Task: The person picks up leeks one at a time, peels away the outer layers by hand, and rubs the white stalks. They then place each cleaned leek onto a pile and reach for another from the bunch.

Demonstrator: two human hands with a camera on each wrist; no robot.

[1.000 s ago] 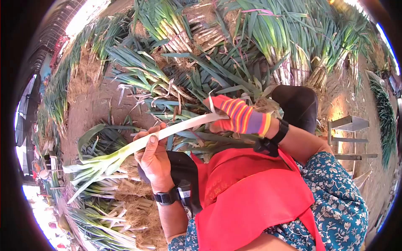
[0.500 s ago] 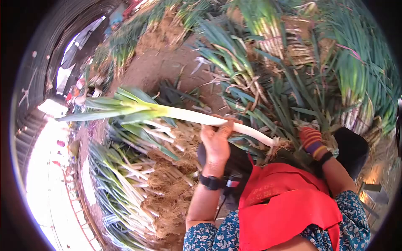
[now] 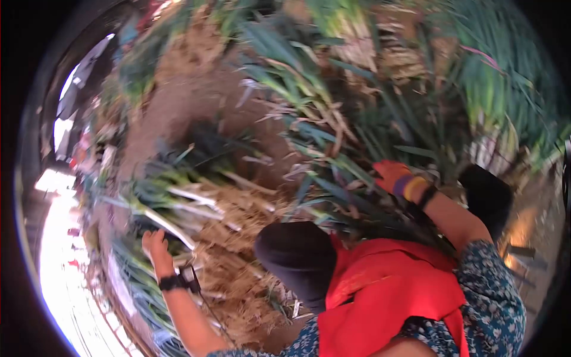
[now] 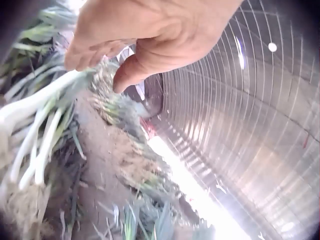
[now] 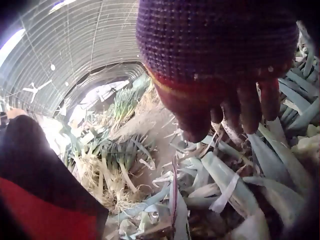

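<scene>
From here, I'd judge the work partway along: one white leek lies bared on the rooty pile by the left hand, whose thumb stands apart from its loosely straight fingers, clamped on nothing, though I can't tell whether they touch the leek. The gloved right hand hangs at the leafy heap, fingers slightly parted (whether they touch a leaf, I can't tell), and that tangled heap looks like plenty left to handle.
</scene>
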